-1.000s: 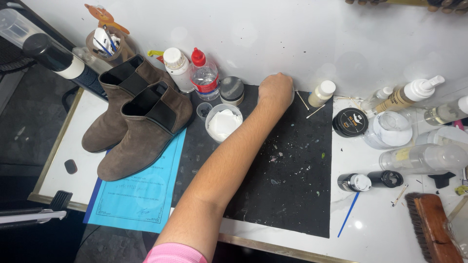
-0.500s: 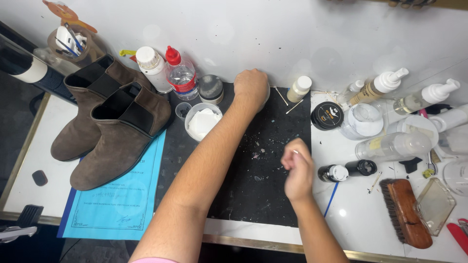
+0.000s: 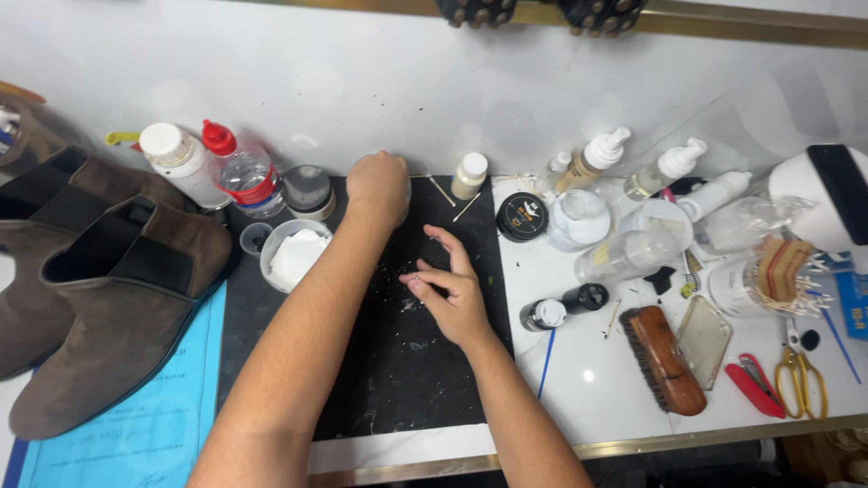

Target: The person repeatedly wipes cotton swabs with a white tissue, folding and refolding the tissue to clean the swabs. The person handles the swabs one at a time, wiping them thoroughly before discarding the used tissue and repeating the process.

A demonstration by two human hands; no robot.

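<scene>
My left hand (image 3: 378,185) is a closed fist with knuckles up at the far edge of the black mat (image 3: 398,370); whatever lies under it is hidden. My right hand (image 3: 449,291) hovers over the middle of the mat with its fingers spread. Its thumb and forefinger tips are close together above pale crumbs, and nothing is visible between them. A white tub (image 3: 291,255) with a white cloth stands left of my left forearm. A small cream bottle (image 3: 469,175) stands just right of the fist.
Two brown suede boots (image 3: 108,298) lie at the left on a blue sheet (image 3: 145,425). Bottles and a jar line the wall. To the right are a black tin (image 3: 522,217), pump bottles, a brush (image 3: 665,357), scissors (image 3: 796,380) and cotton swabs.
The view has shifted right. My right hand came in from the right and now sits lower over the mat's middle. The left fist stays at the mat's far edge.
</scene>
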